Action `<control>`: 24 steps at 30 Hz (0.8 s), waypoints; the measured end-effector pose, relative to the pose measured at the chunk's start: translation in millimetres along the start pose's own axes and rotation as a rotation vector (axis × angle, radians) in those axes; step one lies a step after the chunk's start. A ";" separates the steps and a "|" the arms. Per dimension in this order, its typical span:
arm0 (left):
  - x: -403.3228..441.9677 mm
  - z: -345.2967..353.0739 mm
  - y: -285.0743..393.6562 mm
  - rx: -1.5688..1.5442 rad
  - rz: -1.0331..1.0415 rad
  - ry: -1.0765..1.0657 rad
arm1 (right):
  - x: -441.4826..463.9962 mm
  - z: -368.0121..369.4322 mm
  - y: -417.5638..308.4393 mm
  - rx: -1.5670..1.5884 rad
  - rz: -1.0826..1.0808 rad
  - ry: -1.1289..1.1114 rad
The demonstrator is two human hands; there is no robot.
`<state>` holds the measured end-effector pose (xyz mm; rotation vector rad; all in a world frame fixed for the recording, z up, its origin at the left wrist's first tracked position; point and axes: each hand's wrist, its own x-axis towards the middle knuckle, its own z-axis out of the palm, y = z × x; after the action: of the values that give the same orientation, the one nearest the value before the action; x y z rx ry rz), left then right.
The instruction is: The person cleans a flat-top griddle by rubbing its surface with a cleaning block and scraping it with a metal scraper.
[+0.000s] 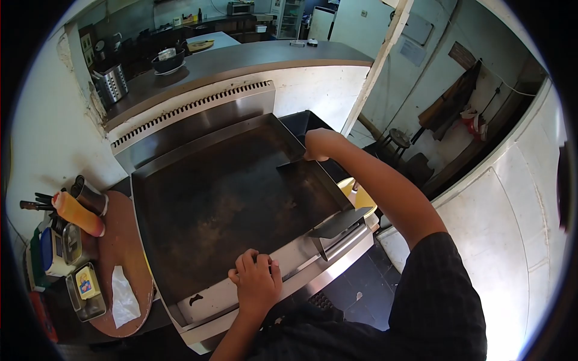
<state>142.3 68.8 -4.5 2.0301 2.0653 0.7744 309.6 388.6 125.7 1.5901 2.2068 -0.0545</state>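
My right hand is closed at the far right edge of the griddle. It grips a spatula whose dark, flat blade lies against the griddle surface; the handle is hidden by my fist. Down at the griddle's front ledge, my left hand has its fingers curled round the dark handle of a second spatula. That spatula's broad metal blade sits over the front right corner. Brownish patches and a faint haze show on the dark cooking surface.
Left of the griddle, a round brown board carries a crumpled white paper, a sauce bottle, knives in a metal holder and metal tins. A counter with a black bowl runs behind. A yellow container is at right.
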 end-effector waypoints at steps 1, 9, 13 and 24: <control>-0.4 0.4 -0.3 0.001 0.004 0.005 | -2.5 0.4 1.5 -0.005 -0.001 -0.003; 2.4 1.4 -1.8 -0.004 0.008 0.015 | 4.8 -4.5 -5.8 0.016 0.003 0.012; 0.6 0.8 -2.0 -0.020 -0.003 -0.023 | -5.8 -0.1 -2.2 0.021 0.046 0.004; 3.8 0.0 -1.8 -0.011 0.002 0.013 | 30.1 -0.4 2.9 -0.026 0.034 -0.055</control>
<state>140.4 72.5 -4.3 2.0267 2.0620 0.7996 304.3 416.7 116.0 1.5926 2.1298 -0.0581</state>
